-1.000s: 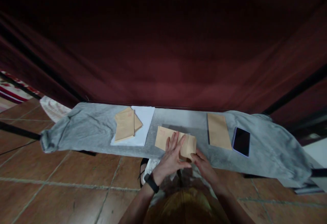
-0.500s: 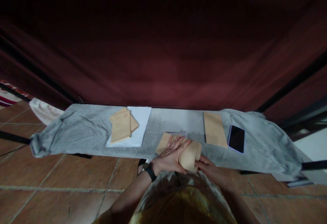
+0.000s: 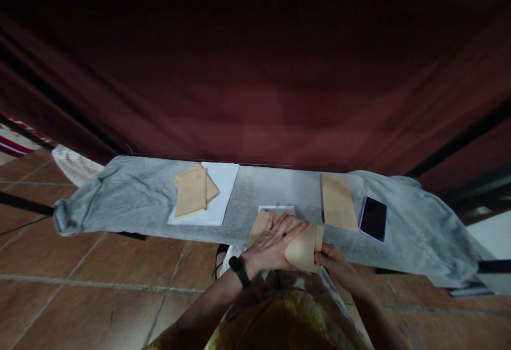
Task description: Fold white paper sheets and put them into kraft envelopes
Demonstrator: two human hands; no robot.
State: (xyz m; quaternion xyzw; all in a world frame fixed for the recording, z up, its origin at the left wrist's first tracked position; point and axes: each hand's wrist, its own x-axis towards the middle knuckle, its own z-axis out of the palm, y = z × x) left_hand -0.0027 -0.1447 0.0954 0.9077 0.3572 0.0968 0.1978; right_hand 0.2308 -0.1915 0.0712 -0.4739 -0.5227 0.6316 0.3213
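Note:
A brown paper envelope [image 3: 304, 249] lies across the near edge of the cloth-covered surface, in front of my body. Pressed flat on its left part is my left hand [image 3: 275, 241], fingers spread, with a dark watch on the wrist. At the envelope's right end my right hand [image 3: 330, 260] pinches the edge, where the paper looks folded over or open. Beneath the envelope, a white sheet [image 3: 281, 210] shows along its far side. What lies inside the envelope is hidden.
A stack of white paper [image 3: 225, 185] with brown envelopes [image 3: 191, 193] on top lies to the left. Rightward are a flat brown envelope [image 3: 339, 203] and a phone [image 3: 374, 218] in a purple case. Grey cloth [image 3: 136, 195] covers the surface; a dark red curtain [image 3: 255, 110] hangs behind.
The envelope's right end lies flatter than before, when it was bent up in a curve. My right hand has shifted slightly right with its edge. My left hand stays on top.

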